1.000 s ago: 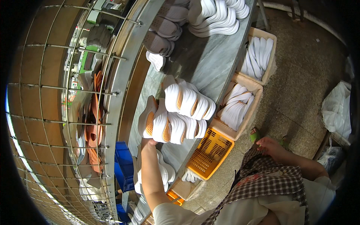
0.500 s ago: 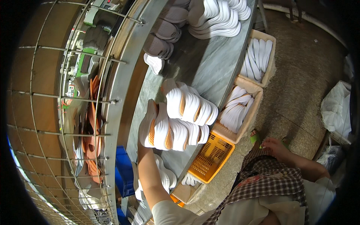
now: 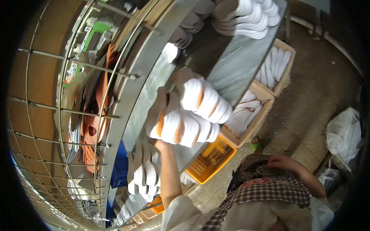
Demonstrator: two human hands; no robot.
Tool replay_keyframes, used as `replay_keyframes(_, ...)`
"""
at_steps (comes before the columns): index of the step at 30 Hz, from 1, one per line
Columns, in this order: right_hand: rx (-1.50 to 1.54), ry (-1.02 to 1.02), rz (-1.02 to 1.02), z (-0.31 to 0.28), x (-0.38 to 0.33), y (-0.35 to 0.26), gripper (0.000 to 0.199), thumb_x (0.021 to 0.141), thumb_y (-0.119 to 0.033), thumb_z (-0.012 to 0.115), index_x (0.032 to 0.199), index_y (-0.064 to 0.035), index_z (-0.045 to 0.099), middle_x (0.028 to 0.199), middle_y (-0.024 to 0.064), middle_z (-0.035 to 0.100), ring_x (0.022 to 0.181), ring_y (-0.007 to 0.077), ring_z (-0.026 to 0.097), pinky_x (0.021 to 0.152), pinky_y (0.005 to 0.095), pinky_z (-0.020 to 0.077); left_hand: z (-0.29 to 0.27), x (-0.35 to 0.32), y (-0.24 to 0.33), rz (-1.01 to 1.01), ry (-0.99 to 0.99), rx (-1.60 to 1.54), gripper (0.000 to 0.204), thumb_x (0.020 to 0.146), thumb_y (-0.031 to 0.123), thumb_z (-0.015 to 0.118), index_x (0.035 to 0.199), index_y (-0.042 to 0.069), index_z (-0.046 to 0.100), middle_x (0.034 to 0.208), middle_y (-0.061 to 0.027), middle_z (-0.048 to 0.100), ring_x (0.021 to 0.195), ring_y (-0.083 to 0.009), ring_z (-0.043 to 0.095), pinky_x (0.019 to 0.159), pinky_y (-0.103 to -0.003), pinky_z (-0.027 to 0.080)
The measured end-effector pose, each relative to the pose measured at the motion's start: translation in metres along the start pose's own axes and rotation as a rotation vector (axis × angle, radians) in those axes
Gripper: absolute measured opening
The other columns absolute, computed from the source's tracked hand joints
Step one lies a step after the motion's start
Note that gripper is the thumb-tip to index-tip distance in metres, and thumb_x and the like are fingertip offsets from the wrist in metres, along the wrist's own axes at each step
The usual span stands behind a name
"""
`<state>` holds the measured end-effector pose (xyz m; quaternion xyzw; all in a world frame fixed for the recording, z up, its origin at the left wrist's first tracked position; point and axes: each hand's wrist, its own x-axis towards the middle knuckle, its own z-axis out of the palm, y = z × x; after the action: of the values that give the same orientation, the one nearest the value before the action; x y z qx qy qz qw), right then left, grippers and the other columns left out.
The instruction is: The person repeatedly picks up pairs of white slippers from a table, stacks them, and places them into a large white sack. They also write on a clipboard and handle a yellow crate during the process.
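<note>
Two rows of white shoe soles with tan-orange patches lean together on the grey bench. My left hand reaches up to the near end of the closer row; its fingers are hidden behind the soles, so its grip does not show. Behind that row stands the second row of soles. Held close to my waist, my right hand is by the checked apron. It is blurred, and nothing can be made out in it.
A wire grid and metal rail run along the left. More white soles lie near my left forearm. Beside the bench are two pale crates of white pieces and a yellow basket. A white bag sits far right.
The view has turned and shifted, uncovering more soles beside my left forearm. My right hand has come in closer to the apron. My left hand stays at the near row of soles.
</note>
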<state>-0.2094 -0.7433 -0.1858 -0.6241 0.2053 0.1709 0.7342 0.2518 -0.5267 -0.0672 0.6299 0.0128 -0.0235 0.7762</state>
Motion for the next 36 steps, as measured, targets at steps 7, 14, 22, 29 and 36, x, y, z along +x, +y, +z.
replay_keyframes(7, -0.256, -0.172, -0.058, -0.008, -0.046, 0.016, 0.042, 0.089, -0.039, 0.049, 0.101, -0.0005, 0.061, 0.091, 0.0134, 0.063, 0.082, 0.0225, 0.059, 0.072, 0.0359, 0.0457, -0.041, -0.241, -0.087, -0.028, -0.827, 0.632, 0.022, 0.089, 0.011, 0.053, 0.11, 0.005, 0.046, 0.084, -0.0024, 0.052, 0.069, -0.0095, 0.049, 0.059, -0.024, 0.042)
replay_keyframes(14, -0.555, -0.304, 0.081, 0.005, -0.07, 0.091, 0.04, 0.095, -0.031, 0.037, 0.099, 0.0028, 0.058, 0.089, 0.016, 0.058, 0.071, 0.0255, 0.053, 0.065, 0.0414, 0.0422, -0.05, -0.341, -0.253, -0.628, -1.482, 0.811, 0.068, 0.091, 0.029, 0.053, 0.143, 0.008, 0.016, 0.147, -0.0149, 0.018, 0.131, -0.0267, 0.028, 0.104, -0.036, 0.027)
replay_keyframes(22, -0.475, -0.122, 0.217, -0.013, -0.065, 0.179, 0.036, 0.095, -0.028, 0.037, 0.101, 0.0018, 0.056, 0.091, 0.0168, 0.056, 0.074, 0.0253, 0.053, 0.067, 0.0413, 0.0421, -0.05, -0.363, -0.308, -0.624, -1.75, 0.985, 0.077, 0.092, 0.049, 0.04, 0.144, 0.009, -0.001, 0.151, -0.0106, 0.001, 0.136, -0.0238, 0.019, 0.108, -0.036, 0.021)
replay_keyframes(29, -0.34, -0.022, 0.173, -0.033, -0.085, 0.183, 0.033, 0.094, -0.025, 0.038, 0.104, 0.0011, 0.055, 0.095, 0.0161, 0.056, 0.079, 0.0252, 0.053, 0.07, 0.0402, 0.0424, -0.023, -0.343, -0.322, -0.769, -1.741, 1.166, 0.069, 0.092, 0.053, 0.031, 0.138, 0.006, 0.011, 0.143, -0.0127, 0.01, 0.132, -0.0254, 0.015, 0.106, -0.036, 0.018)
replay_keyframes(36, -0.207, 0.172, 0.107, -0.083, -0.073, 0.166, 0.031, 0.093, -0.022, 0.038, 0.107, 0.0003, 0.054, 0.1, 0.0154, 0.056, 0.083, 0.0252, 0.053, 0.073, 0.0391, 0.0428, 0.044, -0.341, -0.327, -0.419, -2.039, 1.376, 0.05, 0.09, 0.046, 0.033, 0.118, 0.005, 0.036, 0.118, -0.0184, 0.037, 0.112, -0.0331, 0.037, 0.092, -0.042, 0.031)
